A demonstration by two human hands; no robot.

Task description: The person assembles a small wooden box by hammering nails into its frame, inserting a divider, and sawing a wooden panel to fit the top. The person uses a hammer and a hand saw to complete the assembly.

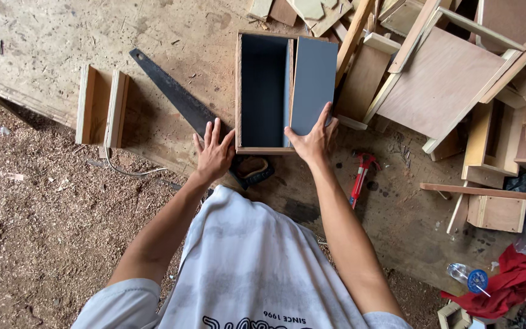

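Two hands steady a dark-lined wooden box on a plywood surface.

The left hand (213, 153) lies flat with fingers spread, grip released, at the box's (263, 91) near left corner, over a black handsaw (178, 94). The right hand (313, 139) grasps the lower edge of a grey panel (313, 76) leaning in the box's right side. A red tool (360, 176) lies just right of the forearm.

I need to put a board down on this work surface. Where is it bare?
Bare plywood lies at the far left, beyond the two small wooden blocks and the black handsaw blade. A smaller patch sits right of the red tool. The wooden frames and offcuts crowd the right.
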